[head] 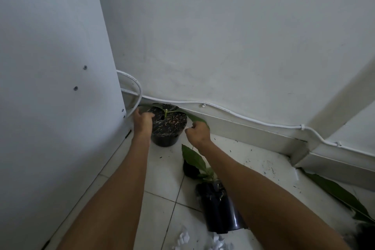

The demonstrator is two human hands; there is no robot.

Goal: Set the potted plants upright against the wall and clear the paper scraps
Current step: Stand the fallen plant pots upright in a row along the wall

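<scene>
A black pot (168, 128) with soil and a small green stem stands upright in the corner against the wall. My left hand (143, 121) grips its left rim. My right hand (197, 133) hovers at the pot's right side, fingers curled near a long leaf (195, 117); whether it touches the rim is unclear. A second black pot (218, 207) lies tipped on the tiled floor below, its leaves (193, 158) pointing toward the corner. White paper scraps (203, 242) lie at the bottom edge. A third plant's leaf (341, 193) and dark pot (363, 233) show at the far right.
A white cabinet panel (54, 87) fills the left. White cables (203, 105) run along the wall above the baseboard (253, 134). Spilled soil specks (263, 164) dot the floor tiles.
</scene>
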